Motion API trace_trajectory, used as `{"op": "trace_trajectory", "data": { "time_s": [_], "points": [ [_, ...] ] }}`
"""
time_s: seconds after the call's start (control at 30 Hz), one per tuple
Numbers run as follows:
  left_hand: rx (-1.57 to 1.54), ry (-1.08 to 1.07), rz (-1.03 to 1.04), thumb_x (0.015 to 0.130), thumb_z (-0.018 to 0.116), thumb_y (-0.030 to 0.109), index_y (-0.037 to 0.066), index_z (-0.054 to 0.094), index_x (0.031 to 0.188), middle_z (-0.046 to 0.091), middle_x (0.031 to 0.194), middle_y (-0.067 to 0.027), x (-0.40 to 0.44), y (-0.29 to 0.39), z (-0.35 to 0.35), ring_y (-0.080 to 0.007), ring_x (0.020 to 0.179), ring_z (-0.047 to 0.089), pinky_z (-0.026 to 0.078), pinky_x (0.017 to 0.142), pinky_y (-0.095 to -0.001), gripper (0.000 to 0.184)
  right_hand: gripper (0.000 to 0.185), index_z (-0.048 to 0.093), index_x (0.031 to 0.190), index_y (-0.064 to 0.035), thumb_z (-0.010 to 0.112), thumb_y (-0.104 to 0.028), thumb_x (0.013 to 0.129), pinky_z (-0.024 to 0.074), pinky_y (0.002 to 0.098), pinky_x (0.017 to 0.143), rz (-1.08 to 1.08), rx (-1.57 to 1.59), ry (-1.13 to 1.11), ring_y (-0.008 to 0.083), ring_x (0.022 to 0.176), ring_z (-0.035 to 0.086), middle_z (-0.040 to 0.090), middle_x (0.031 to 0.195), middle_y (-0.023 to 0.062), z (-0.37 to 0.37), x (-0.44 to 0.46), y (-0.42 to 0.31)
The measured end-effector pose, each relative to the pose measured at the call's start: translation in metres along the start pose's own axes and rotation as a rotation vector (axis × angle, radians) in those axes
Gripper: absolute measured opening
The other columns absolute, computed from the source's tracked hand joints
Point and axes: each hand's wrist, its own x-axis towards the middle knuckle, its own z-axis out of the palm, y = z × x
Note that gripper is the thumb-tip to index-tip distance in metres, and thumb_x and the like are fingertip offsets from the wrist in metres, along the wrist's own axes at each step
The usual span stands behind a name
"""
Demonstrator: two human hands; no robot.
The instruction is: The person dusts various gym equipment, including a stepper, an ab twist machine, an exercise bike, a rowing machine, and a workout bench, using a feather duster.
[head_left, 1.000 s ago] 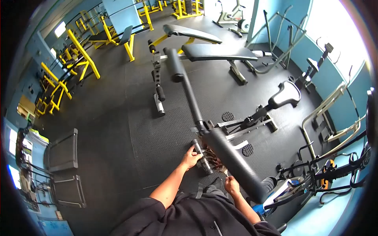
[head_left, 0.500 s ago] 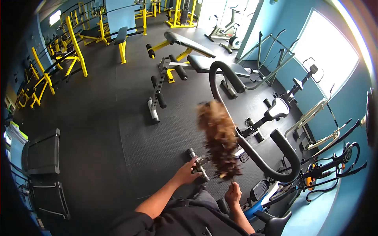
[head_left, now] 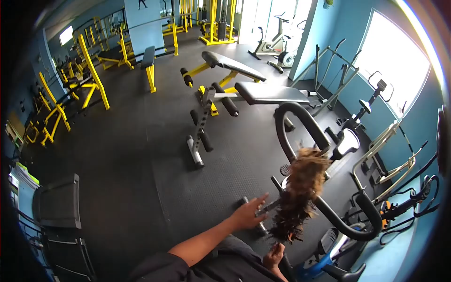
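My right hand [head_left: 274, 256] is closed round the lower end of a brown feather duster [head_left: 303, 192]. The duster's feathers stand upright in front of the curved black handlebar [head_left: 347, 225] of an exercise machine. My left hand [head_left: 251, 214] has its fingers spread, just above a grey metal bar with silver ends [head_left: 256, 221] near the floor. Nothing shows in that hand. Whether its fingertips touch the machine frame beside the feathers, I cannot tell.
A grey and black bench [head_left: 272, 93] stands ahead, with its padded leg frame [head_left: 199, 136]. Exercise bikes and elliptical machines line the right wall. Two treadmills [head_left: 57, 202] are at the lower left. Yellow racks [head_left: 94, 70] stand at the far left.
The duster has risen from low behind the padded bar and moved right, onto the curved handlebar. My left hand has left the silver-ended bar and opened. The view has shifted.
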Motion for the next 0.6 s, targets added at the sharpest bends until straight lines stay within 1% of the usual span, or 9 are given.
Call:
{"op": "trace_trajectory", "data": {
  "time_s": [0.1,0.13,0.17,0.27,0.3,0.37,0.4,0.47,0.6],
  "points": [
    [-0.071,-0.01,0.153,0.081,0.069,0.028,0.012,0.023,0.145,0.052,0.12,-0.016,0.014,-0.032,-0.017,-0.0279,0.109,0.054,0.043,0.095,-0.0378,0.08,0.014,0.049,0.102,-0.0024,0.047,-0.011,0.092,0.048,0.0379,0.064,0.105,0.05,-0.064,0.0351,0.068,0.061,0.061,0.079,0.0165,0.04,0.023,-0.003],
    [-0.074,-0.033,0.144,0.081,0.069,0.026,0.012,0.022,0.145,0.051,0.121,-0.0184,0.021,-0.036,-0.029,-0.0291,0.109,0.054,0.043,0.096,-0.0387,0.08,0.016,0.05,0.104,-0.0009,0.048,-0.01,0.091,0.0485,0.0355,0.068,-0.029,0.052,-0.01,0.0311,0.075,0.064,0.064,0.087,0.0174,0.067,0.04,0.001],
    [-0.069,-0.061,0.146,0.081,0.069,0.026,0.012,0.022,0.145,0.051,0.121,-0.0184,0.025,-0.039,-0.04,-0.0291,0.109,0.054,0.043,0.096,-0.0387,0.08,0.012,0.052,0.099,-0.0007,0.045,-0.009,0.092,0.0442,0.0288,0.068,-0.057,0.038,-0.041,0.0151,0.073,0.054,0.056,0.082,0.0097,0.079,0.063,-0.051],
    [-0.096,-0.038,-0.014,0.082,0.068,0.029,0.01,0.021,0.145,0.051,0.123,-0.0189,0.047,-0.036,-0.085,-0.0282,0.104,0.056,0.045,0.091,-0.0391,0.081,0.011,0.051,0.09,-0.0029,0.044,-0.011,0.095,0.0371,0.0236,0.057,-0.017,0.534,0.01,0.0071,0.063,0.044,0.047,0.071,0.0013,0.142,0.118,-0.109],
    [-0.099,-0.059,-0.006,0.082,0.068,0.029,0.01,0.021,0.145,0.051,0.123,-0.0189,0.052,-0.036,-0.098,-0.0282,0.104,0.056,0.045,0.091,-0.0391,0.081,0.012,0.05,0.09,-0.0041,0.044,-0.012,0.096,0.0358,0.0229,0.048,-0.049,0.63,0.022,0.0061,0.053,0.041,0.046,0.066,0.0003,0.154,0.129,-0.121],
    [-0.252,0.1,0.006,0.083,0.067,0.031,0.008,0.02,0.144,0.052,0.123,-0.0174,0.063,-0.038,-0.119,-0.0251,0.102,0.057,0.046,0.088,-0.0379,0.081,0.011,0.048,0.091,-0.0072,0.046,-0.016,0.097,0.0324,0.0229,0.039,0.077,1.05,-0.031,0.0068,0.043,0.034,0.041,0.06,-0.0003,0.143,0.135,-0.19],
    [-0.268,0.135,0.018,0.084,0.066,0.032,0.008,0.022,0.144,0.053,0.119,-0.0184,0.067,-0.041,-0.129,-0.0246,0.1,0.058,0.047,0.087,-0.0375,0.078,0.011,0.048,0.091,-0.0072,0.046,-0.016,0.097,0.0324,0.0229,0.039,0.075,1.042,0.008,0.0068,0.043,0.034,0.041,0.06,-0.0003,0.139,0.135,-0.197],
    [-0.291,0.102,0.028,0.085,0.065,0.032,0.008,0.023,0.143,0.053,0.119,-0.0184,0.077,-0.048,-0.147,-0.025,0.1,0.058,0.047,0.087,-0.0372,0.076,0.012,0.048,0.097,-0.009,0.045,-0.02,0.098,0.0317,0.0235,0.036,0.104,1.343,0.061,0.006,0.043,0.032,0.041,0.061,-0.0019,0.14,0.131,-0.205],
    [-0.332,0.036,0.025,0.087,0.061,0.032,0.006,0.023,0.142,0.053,0.118,-0.0187,0.104,-0.077,-0.178,-0.0263,0.1,0.058,0.047,0.087,-0.0379,0.071,0.012,0.046,0.096,-0.01,0.043,-0.021,0.099,0.0314,0.0229,0.036,0.078,1.211,0.379,0.0063,0.043,0.032,0.039,0.06,-0.0023,0.134,0.11,-0.21]
  ]
}}
